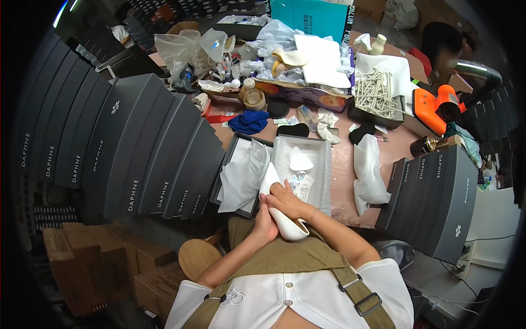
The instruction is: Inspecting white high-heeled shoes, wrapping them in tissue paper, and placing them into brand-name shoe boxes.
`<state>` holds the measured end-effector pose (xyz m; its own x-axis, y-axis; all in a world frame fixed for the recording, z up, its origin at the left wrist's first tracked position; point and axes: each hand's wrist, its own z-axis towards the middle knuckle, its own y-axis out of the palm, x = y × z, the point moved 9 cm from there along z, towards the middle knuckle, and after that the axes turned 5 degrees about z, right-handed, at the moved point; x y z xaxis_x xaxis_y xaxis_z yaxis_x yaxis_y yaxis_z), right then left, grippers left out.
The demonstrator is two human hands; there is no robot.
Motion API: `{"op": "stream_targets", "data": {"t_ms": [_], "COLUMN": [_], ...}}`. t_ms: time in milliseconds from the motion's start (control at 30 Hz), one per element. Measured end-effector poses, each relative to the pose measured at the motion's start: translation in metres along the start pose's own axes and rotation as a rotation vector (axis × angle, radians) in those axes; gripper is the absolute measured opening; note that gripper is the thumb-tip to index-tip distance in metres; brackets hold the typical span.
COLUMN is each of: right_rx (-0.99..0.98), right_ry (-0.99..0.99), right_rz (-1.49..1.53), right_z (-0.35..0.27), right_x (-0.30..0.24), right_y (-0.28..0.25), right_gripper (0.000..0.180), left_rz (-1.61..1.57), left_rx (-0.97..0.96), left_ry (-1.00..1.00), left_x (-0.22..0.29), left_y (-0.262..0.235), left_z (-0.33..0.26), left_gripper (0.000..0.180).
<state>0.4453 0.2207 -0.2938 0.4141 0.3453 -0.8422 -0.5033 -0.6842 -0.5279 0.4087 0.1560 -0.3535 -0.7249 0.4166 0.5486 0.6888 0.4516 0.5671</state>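
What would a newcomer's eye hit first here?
Probably the white pointed shoe at lower centre, between the left hand and right hand. Next, the long row of dark grey boxes filling the left side. Then the bright colours: a turquoise box at top centre and an orange device at upper right.

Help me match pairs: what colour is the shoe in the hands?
The shoe is white, seen best in the head view.
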Motion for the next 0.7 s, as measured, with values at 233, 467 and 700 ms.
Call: {"op": "stream_targets", "data": {"t_ms": [233, 467, 700], "right_rx": [0.008, 0.063, -0.045], "right_ry": [0.098, 0.203, 0.168], "right_rz": [0.259, 0.293, 0.442], "right_z": [0.009, -0.006, -0.005], "right_x": [-0.005, 0.0, -0.011], "right_y": [0.012, 0.029, 0.024], "right_gripper": [0.055, 0.071, 0.071], "left_rz": [0.14, 0.402, 0.431], "left_rx": [-0.061, -0.008, 0.022], "left_ry": [-0.111, 0.003, 0.085], "left_x": [0.038, 0.065, 0.073], "left_y": [0.009, -0.001, -0.004], "left_z": [-0.014, 0.028, 0.017], "left_gripper": [0.066, 0.056, 0.055]}}
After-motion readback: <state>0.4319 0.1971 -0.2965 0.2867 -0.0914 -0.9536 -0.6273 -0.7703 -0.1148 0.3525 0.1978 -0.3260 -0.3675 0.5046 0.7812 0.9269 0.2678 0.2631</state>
